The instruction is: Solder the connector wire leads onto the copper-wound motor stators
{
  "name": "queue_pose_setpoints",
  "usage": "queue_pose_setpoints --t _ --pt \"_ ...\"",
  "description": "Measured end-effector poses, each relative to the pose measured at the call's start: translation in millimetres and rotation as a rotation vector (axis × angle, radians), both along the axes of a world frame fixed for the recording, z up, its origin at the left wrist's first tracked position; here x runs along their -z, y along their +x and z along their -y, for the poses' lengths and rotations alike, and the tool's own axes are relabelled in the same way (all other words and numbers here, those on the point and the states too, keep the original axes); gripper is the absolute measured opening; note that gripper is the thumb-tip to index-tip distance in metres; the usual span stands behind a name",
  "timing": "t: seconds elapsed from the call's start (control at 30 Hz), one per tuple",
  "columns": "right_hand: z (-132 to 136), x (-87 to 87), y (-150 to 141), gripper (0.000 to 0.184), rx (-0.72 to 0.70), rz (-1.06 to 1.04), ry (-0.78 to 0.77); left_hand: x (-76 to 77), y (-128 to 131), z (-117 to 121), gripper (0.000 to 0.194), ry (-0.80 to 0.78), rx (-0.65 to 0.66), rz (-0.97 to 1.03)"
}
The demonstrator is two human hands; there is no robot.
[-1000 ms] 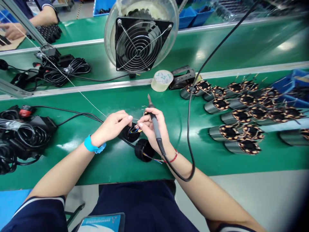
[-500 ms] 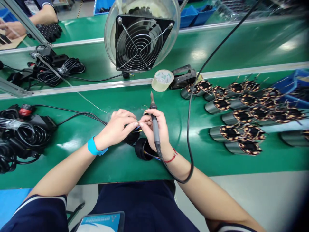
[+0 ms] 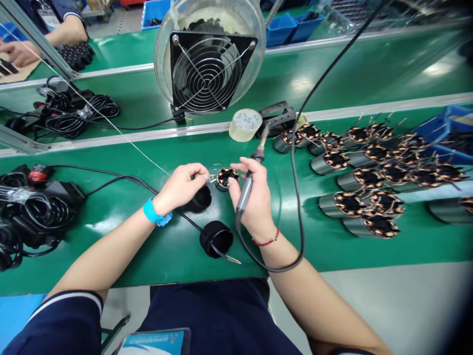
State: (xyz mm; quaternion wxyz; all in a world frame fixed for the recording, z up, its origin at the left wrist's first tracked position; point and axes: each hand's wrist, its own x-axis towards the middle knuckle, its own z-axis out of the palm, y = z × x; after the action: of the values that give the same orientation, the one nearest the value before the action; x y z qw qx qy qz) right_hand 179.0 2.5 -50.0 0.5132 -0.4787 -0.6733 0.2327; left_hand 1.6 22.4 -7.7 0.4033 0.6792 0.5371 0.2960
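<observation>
My left hand (image 3: 186, 186) pinches thin coloured wires (image 3: 211, 179) between thumb and fingertips. Below it lies a black round cap (image 3: 202, 198), partly covered by the hand. In my right hand (image 3: 254, 197) a soldering iron (image 3: 245, 193) rests with its tip up and away, and its cord loops over the forearm. The right thumb and fingertips are by a motor stator (image 3: 226, 178) with copper windings, which stands just right of the wires. A second black cap (image 3: 216, 239) lies nearer me, with coloured wire ends coming out of it.
Several stators (image 3: 365, 180) stand in rows at the right. Coiled black cables (image 3: 48, 207) lie at the left. A fan (image 3: 207, 74) stands ahead, near a clear tape roll (image 3: 245, 124) and a black metal holder (image 3: 277, 118). Solder wire (image 3: 142, 152) slants down from the upper left. Another person's hand (image 3: 20, 53) is beyond.
My right hand has moved right, away from the left hand, tilting the iron rightward. The stator and the nearer cap now show clearly. My left hand still pinches the wires.
</observation>
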Motion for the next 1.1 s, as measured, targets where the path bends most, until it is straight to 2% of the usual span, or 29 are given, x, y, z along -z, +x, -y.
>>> queue_pose_setpoints --t 0.07,0.17,0.27,0.4,0.6,0.77,0.97,1.1 --pt "-4 0.9 6 0.049 0.066 0.108 -0.07 2.4 -1 -13 0.015 0.021 -0.009 0.007" --pt "-8 5.2 10 0.048 0.03 0.192 -0.177 4.0 -2 -22 0.012 -0.008 -0.007 0.12" --pt "-14 9.8 9 0.047 -0.023 0.189 -0.187 2.6 -1 -18 0.012 -0.135 0.041 0.254" --pt "-22 10.2 11 0.045 -0.081 0.132 -0.151 -0.2 1 -7 0.014 -0.243 0.123 0.226" --pt "-12 -2.1 14 0.037 -0.028 0.029 0.044 1.5 1 -11 0.016 -0.129 0.101 0.063" --pt "1 -6.7 20 0.04 -0.075 -0.019 0.064 4.3 2 -25 0.011 -0.018 0.043 -0.015" --pt "-2 -8.1 24 0.019 0.034 -0.074 0.091 9.1 3 -30 0.009 0.023 -0.018 -0.035" --pt "-4 -10.5 23 0.01 0.027 -0.075 0.161 11.6 4 -31 0.01 0.021 -0.025 -0.044"
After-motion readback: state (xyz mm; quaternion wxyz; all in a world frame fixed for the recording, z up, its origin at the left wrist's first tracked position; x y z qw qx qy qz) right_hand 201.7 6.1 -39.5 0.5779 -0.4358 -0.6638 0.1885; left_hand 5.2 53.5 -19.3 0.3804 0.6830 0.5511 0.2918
